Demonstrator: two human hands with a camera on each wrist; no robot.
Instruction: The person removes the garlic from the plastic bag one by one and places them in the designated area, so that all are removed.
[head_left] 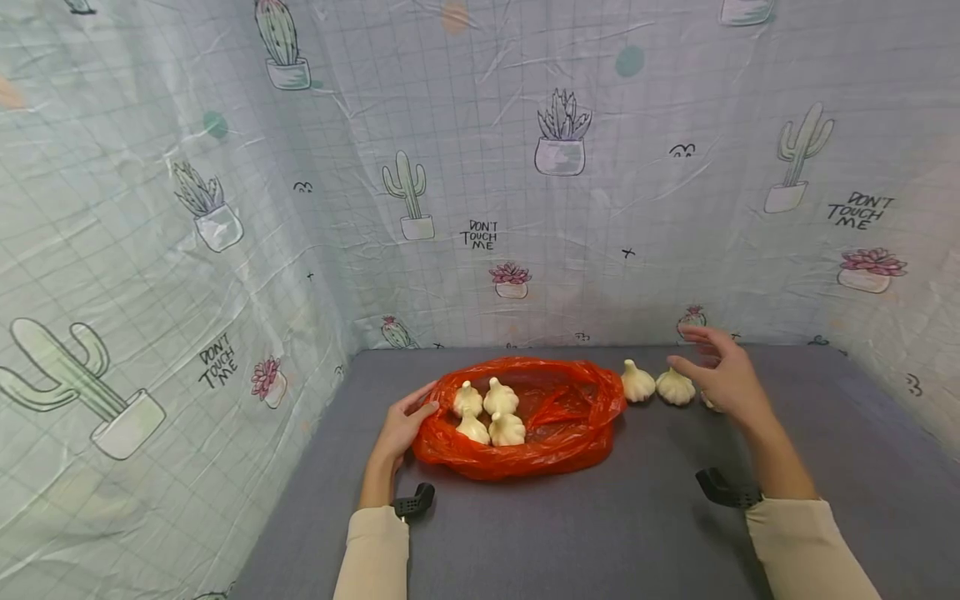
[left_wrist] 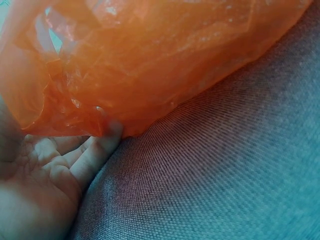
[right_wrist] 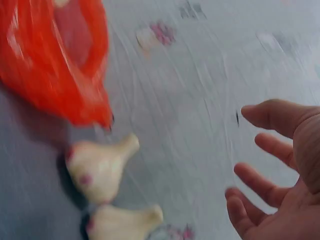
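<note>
A red plastic bag (head_left: pixel 517 462) lies with its mouth spread wide, and several garlic bulbs (head_left: pixel 507 428) sit in its left half. At the bag's left end my left hand (head_left: pixel 400 429) holds the rim, thumb on top; in the left wrist view its fingers (left_wrist: pixel 90 157) reach under the orange-looking plastic. Right of the bag stand three more garlic bulbs in a row, the middle bulb (head_left: pixel 676 388) near my right hand (head_left: pixel 726 375). That hand hovers with spread fingers and nothing in them, partly hiding the rightmost bulb (head_left: pixel 711 403). The right wrist view shows two bulbs, the upper bulb (right_wrist: pixel 100 167) close to the bag.
Everything rests on a grey cloth-covered table (head_left: pixel 555 533). A pale curtain (head_left: pixel 480 192) printed with cacti rises behind the table and along its left and right sides. A dark wrist device (head_left: pixel 727 490) is strapped on each forearm.
</note>
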